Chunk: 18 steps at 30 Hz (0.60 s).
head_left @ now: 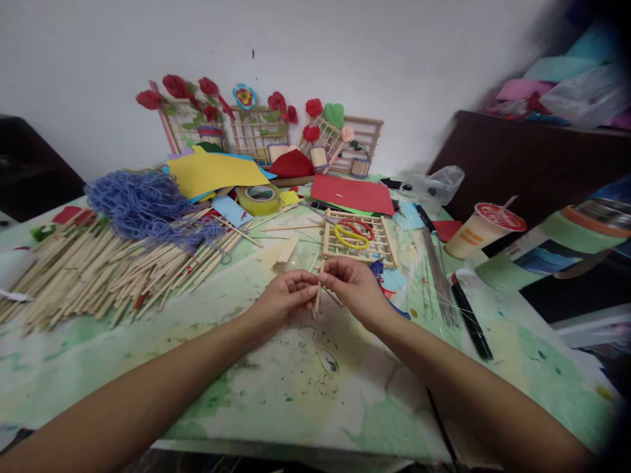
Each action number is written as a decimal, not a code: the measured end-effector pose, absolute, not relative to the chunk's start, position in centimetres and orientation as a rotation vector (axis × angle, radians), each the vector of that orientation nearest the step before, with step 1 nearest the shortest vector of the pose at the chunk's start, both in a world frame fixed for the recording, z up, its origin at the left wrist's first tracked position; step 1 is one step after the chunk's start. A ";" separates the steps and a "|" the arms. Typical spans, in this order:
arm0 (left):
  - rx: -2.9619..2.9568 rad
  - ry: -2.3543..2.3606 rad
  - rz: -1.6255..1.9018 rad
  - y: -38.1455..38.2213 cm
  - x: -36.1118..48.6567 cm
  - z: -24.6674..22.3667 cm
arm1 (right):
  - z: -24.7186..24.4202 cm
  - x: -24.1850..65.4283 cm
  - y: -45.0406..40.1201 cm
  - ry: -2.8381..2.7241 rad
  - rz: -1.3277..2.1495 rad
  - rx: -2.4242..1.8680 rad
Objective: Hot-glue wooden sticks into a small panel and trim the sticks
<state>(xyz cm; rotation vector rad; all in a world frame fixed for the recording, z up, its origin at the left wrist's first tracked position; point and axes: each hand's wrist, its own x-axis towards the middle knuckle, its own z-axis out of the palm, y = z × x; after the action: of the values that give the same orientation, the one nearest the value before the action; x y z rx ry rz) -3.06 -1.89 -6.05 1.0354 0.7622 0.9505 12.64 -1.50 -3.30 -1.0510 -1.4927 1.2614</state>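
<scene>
My left hand (290, 295) and my right hand (351, 284) meet over the middle of the table, each closed in a pinch. Between them they hold short wooden sticks (317, 307), at least two, which seem to cross at an angle. My fingers cover the spot where the sticks meet. Just beyond my right hand lies a stick lattice (389, 249), with red-and-yellow-handled scissors (352, 236) resting on top. A small pale bundle of sticks (287, 251) sits beyond my left hand.
Many loose sticks (73, 282) cover the left side, under blue yarn (138, 203). Yellow tape (259, 199) and red paper (352, 194) lie further back. At right are thin wires (438, 282), a black marker (472, 318), a drink cup (480, 230) and a green bottle (547, 246).
</scene>
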 end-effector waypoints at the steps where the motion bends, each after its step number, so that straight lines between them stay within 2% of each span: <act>1: 1.045 0.749 0.940 -1.9 -3.0 -6.1 | -3.4 12.7 -1.5 -1.524 1.229 -1.060; 6: 1.102 0.709 0.863 -2.2 -2.9 -6.4 | -2.9 13.9 -2.1 -1.756 1.026 -1.143; 13: 0.962 0.823 0.997 -1.6 -3.4 -5.9 | -3.2 19.8 -2.6 -2.216 -0.011 -1.560; 18: 0.898 0.846 1.093 -0.8 -4.0 -5.9 | -4.1 22.3 -2.8 -2.317 -0.062 -1.768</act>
<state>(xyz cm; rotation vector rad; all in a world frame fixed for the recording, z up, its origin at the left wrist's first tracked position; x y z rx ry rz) -3.95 -0.76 -5.85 0.8981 0.8460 1.0932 22.28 -2.76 -4.12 -1.7680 -2.3165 -0.0620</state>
